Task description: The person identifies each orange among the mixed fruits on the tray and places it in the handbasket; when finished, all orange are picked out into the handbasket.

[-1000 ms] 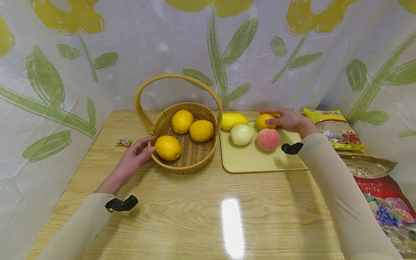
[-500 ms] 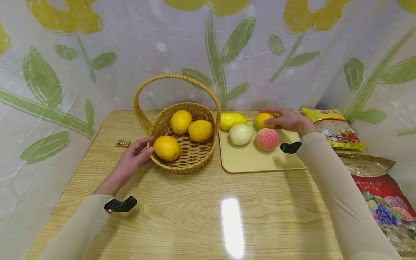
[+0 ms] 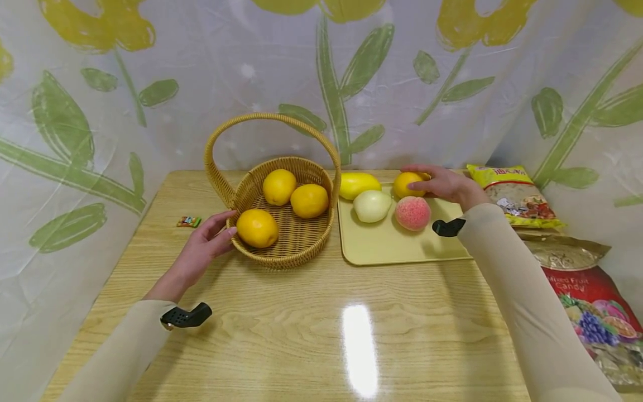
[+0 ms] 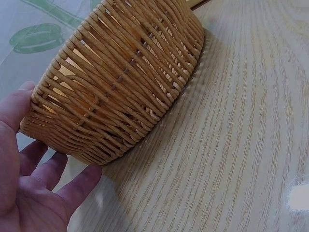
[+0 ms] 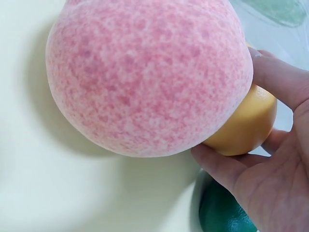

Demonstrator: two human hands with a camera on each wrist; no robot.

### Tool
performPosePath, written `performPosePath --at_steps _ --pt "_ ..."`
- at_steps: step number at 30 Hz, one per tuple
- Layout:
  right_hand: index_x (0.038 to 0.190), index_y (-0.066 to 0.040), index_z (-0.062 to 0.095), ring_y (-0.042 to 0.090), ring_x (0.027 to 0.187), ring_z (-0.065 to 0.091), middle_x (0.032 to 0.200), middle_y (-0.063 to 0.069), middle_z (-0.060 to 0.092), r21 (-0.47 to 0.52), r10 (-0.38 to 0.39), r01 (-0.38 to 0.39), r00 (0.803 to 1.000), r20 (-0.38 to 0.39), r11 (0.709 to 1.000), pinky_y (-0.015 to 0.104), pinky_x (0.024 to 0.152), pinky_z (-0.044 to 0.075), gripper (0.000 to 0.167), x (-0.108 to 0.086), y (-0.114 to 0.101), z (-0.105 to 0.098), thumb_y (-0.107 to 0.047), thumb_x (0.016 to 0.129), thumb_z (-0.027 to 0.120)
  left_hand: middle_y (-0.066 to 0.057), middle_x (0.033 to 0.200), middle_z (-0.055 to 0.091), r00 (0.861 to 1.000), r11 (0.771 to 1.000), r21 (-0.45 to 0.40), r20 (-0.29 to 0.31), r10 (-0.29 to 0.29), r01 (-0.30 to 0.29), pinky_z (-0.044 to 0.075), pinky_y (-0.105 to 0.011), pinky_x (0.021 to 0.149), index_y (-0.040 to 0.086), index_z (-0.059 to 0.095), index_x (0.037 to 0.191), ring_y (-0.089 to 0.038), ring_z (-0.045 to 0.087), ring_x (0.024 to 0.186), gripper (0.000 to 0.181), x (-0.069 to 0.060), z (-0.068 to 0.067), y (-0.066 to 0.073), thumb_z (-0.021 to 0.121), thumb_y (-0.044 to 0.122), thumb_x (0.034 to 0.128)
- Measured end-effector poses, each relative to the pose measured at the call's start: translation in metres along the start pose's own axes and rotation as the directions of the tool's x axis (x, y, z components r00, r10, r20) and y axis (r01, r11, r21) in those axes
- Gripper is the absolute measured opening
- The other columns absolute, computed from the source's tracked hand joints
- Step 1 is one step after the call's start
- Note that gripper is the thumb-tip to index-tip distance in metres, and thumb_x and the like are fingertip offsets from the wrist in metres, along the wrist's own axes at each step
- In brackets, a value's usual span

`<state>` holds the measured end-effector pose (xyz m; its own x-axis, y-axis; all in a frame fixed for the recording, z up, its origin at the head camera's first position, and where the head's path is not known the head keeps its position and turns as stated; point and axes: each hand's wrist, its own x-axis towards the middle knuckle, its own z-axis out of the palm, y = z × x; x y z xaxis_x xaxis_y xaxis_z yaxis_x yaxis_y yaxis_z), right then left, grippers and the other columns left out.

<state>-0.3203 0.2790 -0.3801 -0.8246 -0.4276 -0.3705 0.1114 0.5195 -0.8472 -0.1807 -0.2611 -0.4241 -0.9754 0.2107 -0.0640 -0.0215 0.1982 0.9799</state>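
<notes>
In the head view my left hand [image 3: 203,243] holds the left side of a round wicker basket [image 3: 281,261] with a tall arched handle. The left wrist view shows its thumb at the rim and fingers against the woven side. Inside the basket lie three orange-yellow fruits [image 3: 257,228]. My right hand [image 3: 447,185] grips an orange [image 3: 404,184] at the back of a yellow tray [image 3: 402,251]. In the right wrist view, a pink speckled peach [image 5: 149,77] partly hides that orange. Beside the peach are a pale pear-like fruit [image 3: 372,206] and a long yellow fruit [image 3: 359,185].
A dark green rounded thing [image 5: 224,210] shows below my right hand in the right wrist view. Right of the tray stand a yellow food packet [image 3: 514,195] and a red candy bag [image 3: 588,312]. A small wrapped sweet [image 3: 188,221] lies left of the basket.
Both hands keep their places at the basket and the orange. Only a slight shift of the head view shows.
</notes>
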Motion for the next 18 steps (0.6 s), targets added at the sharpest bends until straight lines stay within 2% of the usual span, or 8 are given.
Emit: performPosePath --at_steps 4,7,12,14,18 --pt "0.154 -0.018 0.03 0.034 0.135 0.03 0.16 0.016 0.013 -0.073 -0.013 0.014 1.0 0.01 0.997 0.054 0.113 0.031 0.059 -0.0005 -0.002 0.0005 -0.022 0.101 0.056 -0.015 0.16 0.02 1.0 1.0 0.007 0.002 -0.004 0.004 0.05 -0.029 0.095 0.01 0.032 0.152 -0.035 0.028 0.142 0.059 -0.0003 -0.0004 0.0004 0.054 0.031 0.1016" --pt "0.153 -0.016 0.031 0.036 0.135 0.03 0.159 0.018 0.016 -0.148 -0.045 0.047 0.999 0.017 0.988 0.056 0.111 0.034 0.058 0.0007 -0.0045 0.0007 -0.021 0.101 0.055 -0.015 0.16 0.02 1.0 1.0 0.008 0.002 -0.005 0.005 0.05 -0.029 0.095 0.01 0.032 0.152 -0.035 0.03 0.142 0.059 -0.0005 -0.0008 0.0011 0.054 0.031 0.1017" --pt "0.148 -0.009 0.041 0.041 0.132 0.024 0.15 0.024 0.026 -0.299 -0.129 0.116 0.991 -0.024 0.947 0.061 0.11 0.025 0.055 0.0034 -0.0075 0.0032 -0.019 0.098 0.061 -0.014 0.161 0.019 1.0 1.0 0.015 0.0 -0.007 0.007 0.05 -0.027 0.095 0.009 0.03 0.153 -0.034 0.028 0.142 0.06 -0.0008 -0.0009 0.0023 0.054 0.031 0.1017" --pt "0.146 -0.009 0.044 0.043 0.129 0.022 0.145 0.027 0.028 -0.335 -0.136 0.111 0.989 -0.053 0.936 0.063 0.107 0.022 0.055 0.0042 -0.0077 0.0045 -0.021 0.096 0.064 -0.014 0.161 0.018 1.0 1.0 0.015 0.001 -0.007 0.007 0.05 -0.028 0.095 0.009 0.03 0.153 -0.034 0.027 0.143 0.06 -0.0009 -0.0007 0.0023 0.053 0.031 0.1018" --pt "0.146 -0.01 0.045 0.044 0.122 0.023 0.137 0.028 0.025 -0.346 -0.121 0.087 0.99 -0.078 0.934 0.063 0.102 0.026 0.057 0.004 -0.0085 0.0066 -0.022 0.095 0.066 -0.014 0.16 0.02 1.0 1.0 0.008 0.0 0.001 -0.001 0.051 -0.027 0.095 0.008 0.032 0.152 -0.033 0.029 0.142 0.059 -0.001 -0.0001 0.0017 0.053 0.031 0.1019"
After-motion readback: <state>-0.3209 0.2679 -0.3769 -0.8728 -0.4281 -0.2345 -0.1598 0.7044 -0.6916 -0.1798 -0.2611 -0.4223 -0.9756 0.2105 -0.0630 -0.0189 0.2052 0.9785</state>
